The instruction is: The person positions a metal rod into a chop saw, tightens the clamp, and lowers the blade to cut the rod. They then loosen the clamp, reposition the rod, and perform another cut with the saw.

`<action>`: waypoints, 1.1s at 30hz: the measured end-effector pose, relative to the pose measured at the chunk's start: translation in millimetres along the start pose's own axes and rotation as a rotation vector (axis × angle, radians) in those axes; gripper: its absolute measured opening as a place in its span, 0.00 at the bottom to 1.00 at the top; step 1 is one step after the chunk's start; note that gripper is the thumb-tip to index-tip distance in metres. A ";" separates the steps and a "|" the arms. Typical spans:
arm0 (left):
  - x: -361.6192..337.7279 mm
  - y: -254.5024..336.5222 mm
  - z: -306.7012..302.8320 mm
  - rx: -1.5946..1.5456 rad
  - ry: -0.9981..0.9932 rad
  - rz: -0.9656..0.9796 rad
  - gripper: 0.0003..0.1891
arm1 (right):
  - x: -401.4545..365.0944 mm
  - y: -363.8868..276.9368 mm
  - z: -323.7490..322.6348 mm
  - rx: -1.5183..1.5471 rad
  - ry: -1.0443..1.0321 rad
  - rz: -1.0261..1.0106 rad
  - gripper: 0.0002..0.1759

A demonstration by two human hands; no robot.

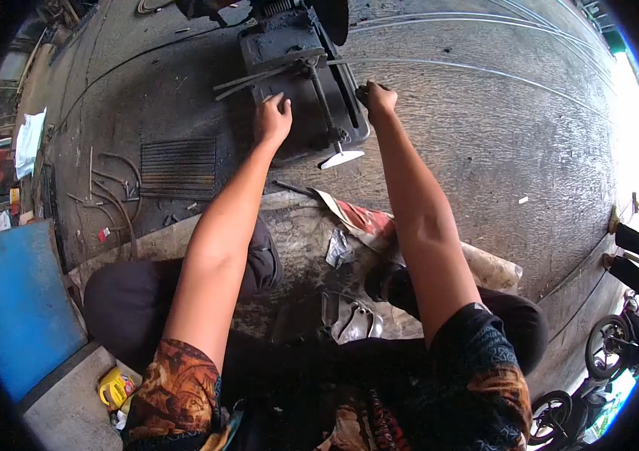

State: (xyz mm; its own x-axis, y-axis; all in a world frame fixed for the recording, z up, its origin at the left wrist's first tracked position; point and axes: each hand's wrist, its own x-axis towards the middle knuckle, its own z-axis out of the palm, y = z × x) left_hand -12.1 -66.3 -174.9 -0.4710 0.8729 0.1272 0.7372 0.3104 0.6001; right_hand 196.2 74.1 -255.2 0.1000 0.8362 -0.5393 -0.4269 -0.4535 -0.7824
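Note:
In front of me stands a dark metal cut-off saw [303, 124], its round disc [330, 21] at the top of the view. Its clamp screw [322, 101] runs toward me and ends in a pale, flat handle [342, 158]. Thin metal rods [255, 78] poke out of the clamp's left side. Just below those rod ends is my left hand [273, 120], fingers loosely bent and thumb apart, holding nothing visible. My right hand [378, 99] is closed beside the base's right edge; a dark bit shows at its fingers, too small to name.
A row of cut rods [178, 167] lies left of the saw, near bent bars [118, 192]. Long rods [477, 69] stretch right across the floor. Cloth [361, 218] lies before my legs. A blue panel [22, 301] is at left; motorbikes [609, 346] and a person's legs [631, 255] are right.

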 end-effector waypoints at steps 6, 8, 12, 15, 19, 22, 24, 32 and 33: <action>21.1 -17.5 26.1 0.076 -0.076 0.129 0.29 | 53.3 28.2 25.7 -0.269 0.176 -0.136 0.10; 24.8 -25.4 36.8 0.072 -0.085 0.126 0.32 | 44.8 21.7 39.7 -0.236 0.240 -0.087 0.10; 27.7 -33.4 52.6 0.079 -0.060 0.122 0.37 | 90.2 50.6 47.7 -0.152 0.239 -0.047 0.10; 27.5 -32.4 54.8 0.069 -0.084 0.101 0.39 | 111.5 64.1 49.6 -0.030 0.226 -0.072 0.11; 25.8 -35.6 60.2 0.093 -0.082 0.130 0.40 | 129.9 67.2 48.1 0.069 0.115 0.021 0.11; 24.2 -39.8 66.5 0.120 -0.057 0.145 0.39 | 148.3 76.2 47.0 -0.062 0.208 0.041 0.11; 21.9 -38.6 66.8 0.087 -0.015 0.153 0.38 | 126.0 59.8 50.0 -0.082 0.211 0.068 0.13; 20.0 -39.2 67.7 0.147 0.026 0.162 0.36 | 83.9 31.1 56.5 -0.068 0.157 0.050 0.15; 19.7 -37.9 67.1 0.152 0.023 0.148 0.36 | 85.0 32.2 56.1 -0.073 0.161 0.041 0.15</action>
State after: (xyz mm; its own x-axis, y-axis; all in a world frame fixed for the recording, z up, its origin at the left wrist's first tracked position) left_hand -16.8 -35.6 -248.2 -0.3620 0.9047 0.2245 0.8629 0.2341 0.4478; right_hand 140.5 147.9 -308.7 0.2294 0.7590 -0.6093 -0.3682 -0.5118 -0.7762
